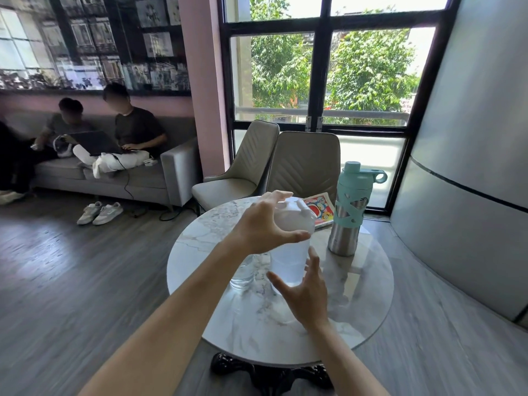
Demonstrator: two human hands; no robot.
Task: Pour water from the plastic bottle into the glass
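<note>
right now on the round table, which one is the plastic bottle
On the round marble table, look between the two open hands. The plastic bottle stands there, translucent white and capped. The metal flask to its right wears a teal sleeve; the glass on its left is shorter and clear.

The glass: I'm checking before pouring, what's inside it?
The glass is mostly covered by the left forearm; its visible lower part looks clear, and no water level can be seen.

Round white marble table (200, 241): bare surface at its left and near edges. A tall steel flask with a mint silicone sleeve (350, 212) and a colourful booklet (320, 207) crowd the far right. Two beige chairs (303, 164) stand just behind the table.
</note>
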